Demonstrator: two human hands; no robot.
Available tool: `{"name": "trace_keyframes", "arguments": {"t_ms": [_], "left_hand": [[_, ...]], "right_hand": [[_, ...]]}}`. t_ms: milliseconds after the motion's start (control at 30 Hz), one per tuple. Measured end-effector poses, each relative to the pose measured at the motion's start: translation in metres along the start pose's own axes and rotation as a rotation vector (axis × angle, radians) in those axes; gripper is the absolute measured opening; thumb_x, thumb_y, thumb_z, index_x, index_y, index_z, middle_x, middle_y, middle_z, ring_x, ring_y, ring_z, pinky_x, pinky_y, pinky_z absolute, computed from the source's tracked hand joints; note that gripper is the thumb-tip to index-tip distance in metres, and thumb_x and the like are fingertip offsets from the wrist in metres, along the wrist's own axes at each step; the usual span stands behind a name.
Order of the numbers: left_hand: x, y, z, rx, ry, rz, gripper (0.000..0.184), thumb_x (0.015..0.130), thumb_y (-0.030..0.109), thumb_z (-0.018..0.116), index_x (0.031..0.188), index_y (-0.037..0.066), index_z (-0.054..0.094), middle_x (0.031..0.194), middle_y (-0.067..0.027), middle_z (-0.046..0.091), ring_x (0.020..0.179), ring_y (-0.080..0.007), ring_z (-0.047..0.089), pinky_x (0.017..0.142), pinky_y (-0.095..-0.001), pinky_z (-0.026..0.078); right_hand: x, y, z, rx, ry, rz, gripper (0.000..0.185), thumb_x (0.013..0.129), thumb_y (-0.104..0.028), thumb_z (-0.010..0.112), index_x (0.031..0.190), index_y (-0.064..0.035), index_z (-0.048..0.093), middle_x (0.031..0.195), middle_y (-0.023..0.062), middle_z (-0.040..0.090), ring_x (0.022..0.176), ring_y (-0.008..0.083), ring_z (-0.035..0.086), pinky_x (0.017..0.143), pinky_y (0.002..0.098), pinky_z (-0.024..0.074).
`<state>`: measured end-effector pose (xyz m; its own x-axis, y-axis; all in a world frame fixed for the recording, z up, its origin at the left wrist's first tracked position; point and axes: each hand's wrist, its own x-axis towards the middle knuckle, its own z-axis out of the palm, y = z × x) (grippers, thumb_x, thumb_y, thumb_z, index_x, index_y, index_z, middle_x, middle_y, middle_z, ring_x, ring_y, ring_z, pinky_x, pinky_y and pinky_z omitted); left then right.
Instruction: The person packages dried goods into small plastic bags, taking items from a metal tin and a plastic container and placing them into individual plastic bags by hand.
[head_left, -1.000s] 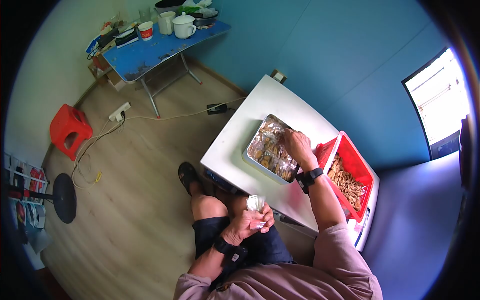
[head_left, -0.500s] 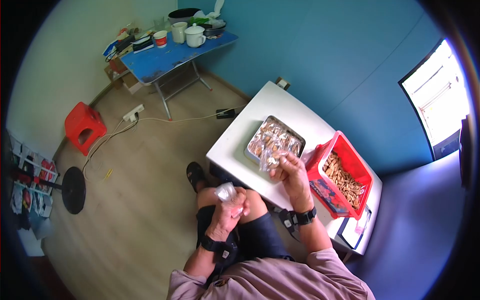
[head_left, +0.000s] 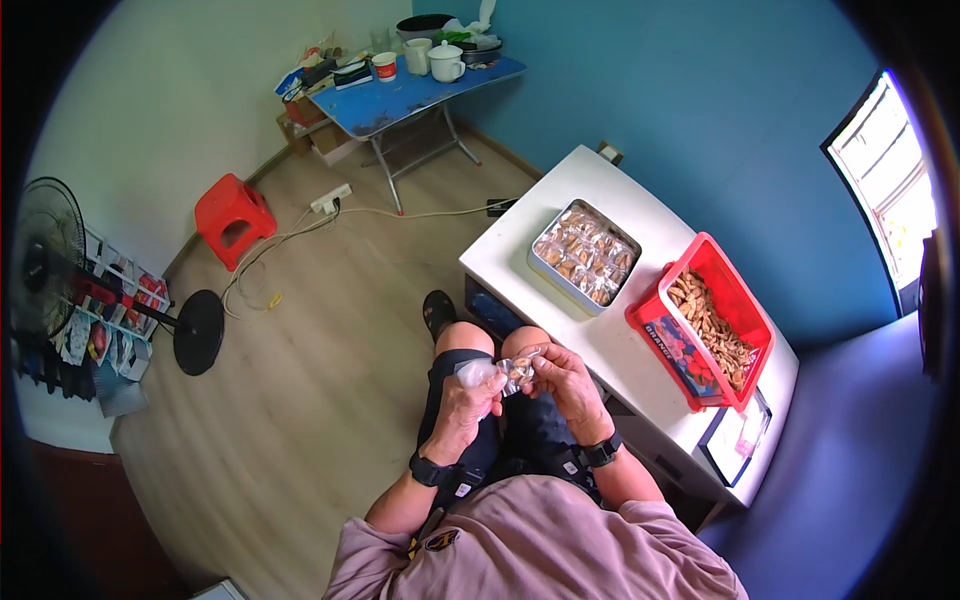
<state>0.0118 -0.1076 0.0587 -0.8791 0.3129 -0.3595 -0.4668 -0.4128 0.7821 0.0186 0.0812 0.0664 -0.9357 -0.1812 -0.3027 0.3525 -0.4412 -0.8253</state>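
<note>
Over my lap, my left hand (head_left: 467, 408) is closed on some clear plastic bags (head_left: 474, 374), which stick out beyond the fingers. My right hand (head_left: 568, 388) pinches a small clear packet (head_left: 517, 374) with brown dried pieces inside. Both hands are close together, and the packet lies between their fingertips. On the white table sits a metal tin (head_left: 586, 256) filled with similar clear packets of brown pieces. Right of it, a red plastic basket (head_left: 661, 345) holds a heap of loose brown dried pieces (head_left: 715, 328).
A dark-framed flat item (head_left: 738, 440) lies at the near end of the white table (head_left: 560, 185). Away to the left are a red stool (head_left: 234, 215), a standing fan (head_left: 198, 332) and a power strip (head_left: 331, 199). Cups stand on a blue folding table (head_left: 390, 103) at the back.
My right hand has drawn back from the tin to my lap with the packet, meeting my left hand. The camera view has shifted, bringing more of the fan into sight.
</note>
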Motion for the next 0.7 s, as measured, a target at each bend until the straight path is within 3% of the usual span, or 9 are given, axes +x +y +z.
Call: {"name": "trace_keyframes", "arguments": {"t_ms": [233, 300, 333, 400, 433, 500, 533, 567, 700], "left_hand": [[-0.008, -0.010, 0.003, 0.068, -0.006, 0.013, 0.011, 0.083, 0.013, 0.072, 0.081, 0.003, 0.067, 0.069, -0.0031, 0.061, 0.053, -0.0114, 0.055, 0.048, -0.0224, 0.045], [-0.010, -0.010, 0.004, 0.077, -0.007, 0.019, 0.011, 0.083, 0.014, 0.072, 0.080, 0.004, 0.067, 0.068, -0.0025, 0.061, 0.052, -0.0108, 0.054, 0.047, -0.0216, 0.044], [-0.012, -0.005, 0.009, 0.103, 0.001, 0.018, 0.012, 0.083, 0.015, 0.073, 0.079, 0.005, 0.067, 0.067, -0.0018, 0.060, 0.051, -0.0101, 0.054, 0.047, -0.0212, 0.041], [-0.013, -0.003, 0.011, 0.135, 0.007, 0.014, 0.013, 0.082, 0.016, 0.073, 0.078, 0.005, 0.067, 0.065, -0.0010, 0.060, 0.051, -0.0094, 0.053, 0.046, -0.0209, 0.039], [-0.012, -0.005, 0.011, 0.153, 0.004, 0.018, 0.014, 0.082, 0.018, 0.073, 0.078, 0.006, 0.067, 0.064, -0.0003, 0.059, 0.051, -0.0087, 0.052, 0.045, -0.0211, 0.037], [-0.012, -0.007, 0.014, 0.178, -0.008, 0.012, 0.015, 0.082, 0.019, 0.073, 0.077, 0.006, 0.067, 0.064, 0.0003, 0.059, 0.050, -0.0081, 0.051, 0.045, -0.0212, 0.035], [-0.014, -0.005, 0.017, 0.205, -0.004, 0.006, 0.015, 0.083, 0.019, 0.073, 0.077, 0.006, 0.067, 0.064, 0.0005, 0.059, 0.050, -0.0079, 0.050, 0.045, -0.0214, 0.035], [-0.015, -0.004, 0.021, 0.231, -0.001, 0.001, 0.016, 0.083, 0.020, 0.073, 0.076, 0.006, 0.067, 0.064, 0.0007, 0.059, 0.050, -0.0077, 0.050, 0.045, -0.0216, 0.035], [-0.015, -0.006, 0.028, 0.243, 0.007, -0.042, 0.016, 0.082, 0.020, 0.074, 0.078, 0.006, 0.068, 0.064, 0.0011, 0.059, 0.051, -0.0073, 0.050, 0.046, -0.0216, 0.035]], "right_hand": [[-0.018, 0.001, -0.002, -0.081, 0.020, -0.020, 0.024, 0.097, -0.020, 0.057, 0.109, -0.0006, 0.061, 0.088, 0.0035, 0.067, 0.072, 0.0113, 0.062, 0.066, 0.0238, 0.0505], [-0.020, 0.004, 0.003, -0.344, 0.251, -0.286, 0.027, 0.095, -0.019, 0.058, 0.113, 0.0006, 0.059, 0.086, 0.0054, 0.067, 0.070, 0.0137, 0.061, 0.065, 0.0246, 0.0485], [-0.022, 0.005, 0.001, -0.339, 0.253, -0.287, 0.027, 0.095, -0.019, 0.058, 0.113, 0.0006, 0.059, 0.086, 0.0054, 0.067, 0.070, 0.0137, 0.061, 0.065, 0.0246, 0.0485], [-0.024, 0.008, -0.007, -0.913, 0.380, -0.759, 0.029, 0.091, -0.016, 0.064, 0.113, 0.0021, 0.060, 0.084, 0.0072, 0.066, 0.071, 0.0146, 0.061, 0.064, 0.0268, 0.0480], [-0.029, 0.007, -0.005, -0.909, 0.387, -0.758, 0.029, 0.091, -0.016, 0.064, 0.113, 0.0021, 0.060, 0.084, 0.0072, 0.066, 0.071, 0.0146, 0.061, 0.064, 0.0268, 0.0480], [-0.045, 0.005, 0.001, -0.708, 0.183, -0.421, 0.027, 0.085, -0.014, 0.071, 0.106, 0.0019, 0.064, 0.084, 0.0089, 0.066, 0.071, 0.0129, 0.061, 0.063, 0.0273, 0.0489], [-0.049, 0.002, 0.009, -0.664, 0.164, -0.373, 0.023, 0.083, -0.015, 0.074, 0.098, 0.0018, 0.066, 0.080, 0.0074, 0.066, 0.066, 0.0118, 0.060, 0.061, 0.0269, 0.0489], [-0.052, -0.002, 0.012, -0.721, 0.124, -0.312, 0.025, 0.083, -0.016, 0.074, 0.100, 0.0009, 0.066, 0.075, 0.0061, 0.066, 0.063, 0.0103, 0.059, 0.059, 0.0267, 0.0493], [-0.059, -0.008, 0.017, -0.741, 0.077, -0.191, 0.026, 0.085, -0.011, 0.073, 0.105, 0.0040, 0.066, 0.084, 0.0058, 0.070, 0.075, 0.0087, 0.063, 0.068, 0.0260, 0.0530]]}}
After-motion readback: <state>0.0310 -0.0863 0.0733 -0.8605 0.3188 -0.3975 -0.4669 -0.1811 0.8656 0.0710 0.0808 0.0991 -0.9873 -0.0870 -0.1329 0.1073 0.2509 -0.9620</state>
